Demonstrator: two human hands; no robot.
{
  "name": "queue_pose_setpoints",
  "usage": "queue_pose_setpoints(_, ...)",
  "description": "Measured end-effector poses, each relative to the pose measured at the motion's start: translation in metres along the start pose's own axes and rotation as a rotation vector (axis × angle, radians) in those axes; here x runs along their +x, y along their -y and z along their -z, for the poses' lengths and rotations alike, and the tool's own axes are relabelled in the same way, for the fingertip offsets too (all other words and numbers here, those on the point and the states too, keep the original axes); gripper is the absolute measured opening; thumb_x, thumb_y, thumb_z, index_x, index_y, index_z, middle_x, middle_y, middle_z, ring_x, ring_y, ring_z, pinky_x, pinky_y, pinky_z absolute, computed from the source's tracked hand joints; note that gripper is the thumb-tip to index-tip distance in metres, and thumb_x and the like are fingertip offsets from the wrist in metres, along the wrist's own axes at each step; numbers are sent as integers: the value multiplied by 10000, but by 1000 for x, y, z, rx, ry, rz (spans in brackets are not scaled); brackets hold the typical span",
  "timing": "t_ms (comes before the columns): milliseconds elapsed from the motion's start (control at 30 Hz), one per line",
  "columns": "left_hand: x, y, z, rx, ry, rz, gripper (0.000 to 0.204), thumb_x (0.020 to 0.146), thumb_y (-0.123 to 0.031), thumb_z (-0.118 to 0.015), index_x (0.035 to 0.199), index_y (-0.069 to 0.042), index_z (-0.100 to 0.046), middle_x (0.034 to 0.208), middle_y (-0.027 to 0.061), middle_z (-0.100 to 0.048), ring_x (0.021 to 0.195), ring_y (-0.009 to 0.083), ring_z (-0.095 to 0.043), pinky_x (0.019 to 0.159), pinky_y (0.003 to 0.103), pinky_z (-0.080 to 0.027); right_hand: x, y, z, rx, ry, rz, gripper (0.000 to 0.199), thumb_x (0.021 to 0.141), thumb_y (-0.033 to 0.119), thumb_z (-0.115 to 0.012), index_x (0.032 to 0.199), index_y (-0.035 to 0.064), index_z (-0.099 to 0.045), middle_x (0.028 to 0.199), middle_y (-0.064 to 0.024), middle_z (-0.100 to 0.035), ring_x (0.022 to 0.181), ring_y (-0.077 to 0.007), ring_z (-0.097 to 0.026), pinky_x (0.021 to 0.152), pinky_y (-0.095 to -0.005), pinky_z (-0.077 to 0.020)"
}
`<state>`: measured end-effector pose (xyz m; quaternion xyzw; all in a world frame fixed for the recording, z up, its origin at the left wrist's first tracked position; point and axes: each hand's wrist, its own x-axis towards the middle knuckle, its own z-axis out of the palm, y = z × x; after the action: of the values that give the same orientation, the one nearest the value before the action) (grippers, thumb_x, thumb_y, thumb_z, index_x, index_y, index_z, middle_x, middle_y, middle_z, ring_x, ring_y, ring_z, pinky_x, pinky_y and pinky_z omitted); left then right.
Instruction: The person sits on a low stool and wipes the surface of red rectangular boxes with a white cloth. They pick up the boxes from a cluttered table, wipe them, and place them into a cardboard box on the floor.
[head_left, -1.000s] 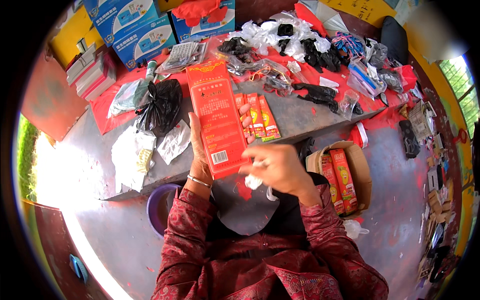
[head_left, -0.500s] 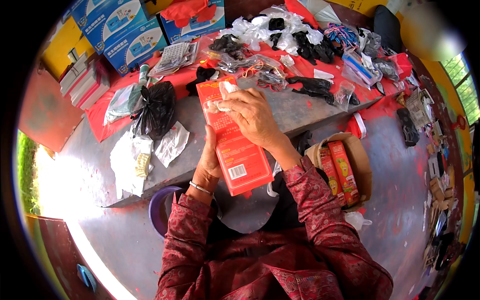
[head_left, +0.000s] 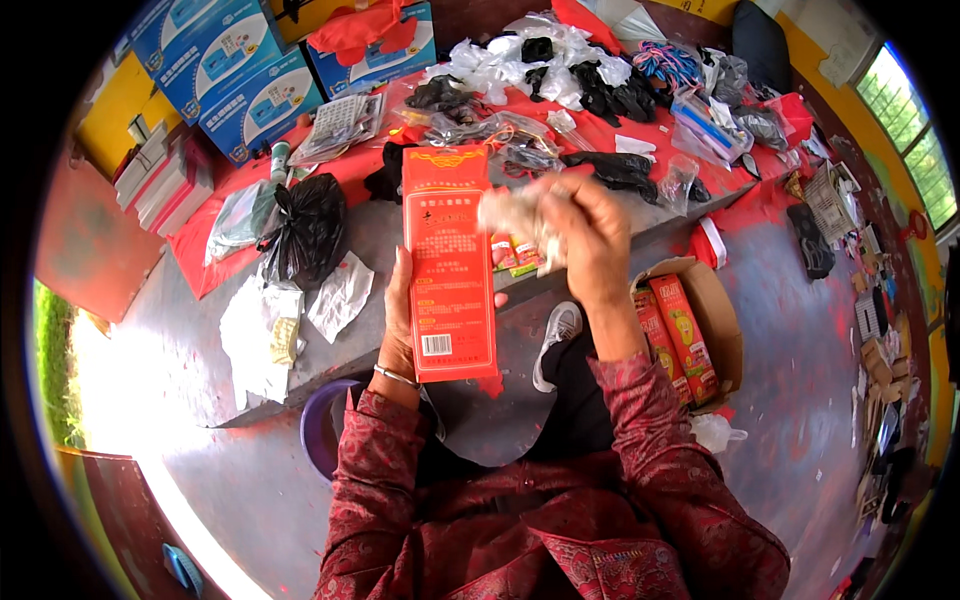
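Note:
A tall red carton point(head_left: 452, 280) with yellow trim and small print stands upright in front of me. My left hand point(head_left: 398, 310) is wrapped round it from behind, its thumb along the left edge and fingertips showing past the right edge. To the right of the carton, my right hand point(head_left: 590, 235) pinches a crumpled whitish cloth point(head_left: 525, 215), blurred by motion and just off the carton's side. Behind the carton, part of another colourful box point(head_left: 522, 256) shows on the grey ledge.
At my right an open cardboard box point(head_left: 722, 340) holds red cartons point(head_left: 686, 325). A purple bucket point(head_left: 318, 430) stands at my left. On the ledge point(head_left: 350, 330) lie a black plastic bag point(head_left: 308, 225), white paper point(head_left: 342, 295) and a brush point(head_left: 284, 340). Plastic bags point(head_left: 560, 65) cover the red cloth behind.
My right hand has lifted the cloth off the carton's face and moved right and down. The carton has turned from tilted to upright, and a box behind it has come into view.

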<state>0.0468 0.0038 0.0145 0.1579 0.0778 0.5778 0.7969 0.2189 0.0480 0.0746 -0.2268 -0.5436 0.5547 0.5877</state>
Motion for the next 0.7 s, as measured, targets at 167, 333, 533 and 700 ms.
queue_pose_setpoints(167, -2, 14, 3, 72, -1, 165, 789, 805, -546, -551, 1343, -24, -308, 1284, 222, -435, 1153, 375, -463, 876, 585, -435, 67, -17, -4, -860, -77, 794, 188, 795, 33, -573, 970, 52, -639, 982, -60, -641, 870, -172, -595, 726, -286, -461)
queue_pose_setpoints(333, -1, 7, 23, 94, -110, 29, 760, 815, -584, -504, 1335, -59, -328, 1283, 159, -450, 1178, 308, -452, 959, 483, -400, 20, -61, -33, -1129, 232, 709, 211, 765, 88, -572, 954, 136, -651, 1033, 33, -638, 962, -131, -556, 832, -313, -339)
queue_pose_setpoints(533, 6, 0, 51, -187, 155, -67, 832, 763, -683, -476, 1301, -56, -377, 1252, 141, -475, 1133, 260, -483, 974, 417, -395, -21, -65, -39, -864, 293, 490, 110, 790, 138, -567, 873, 125, -637, 847, -18, -625, 844, -215, -566, 731, -340, -385)
queue_pose_setpoints(700, -4, 0, 32, 69, -33, -45, 826, 750, -643, -541, 1267, -13, -402, 1175, 176, -530, 1033, 305, -554, 889, 440, -469, -48, -45, -14, -600, 595, 124, 100, 788, 136, -600, 832, 52, -630, 732, -60, -609, 670, -168, -577, 635, -301, -434)
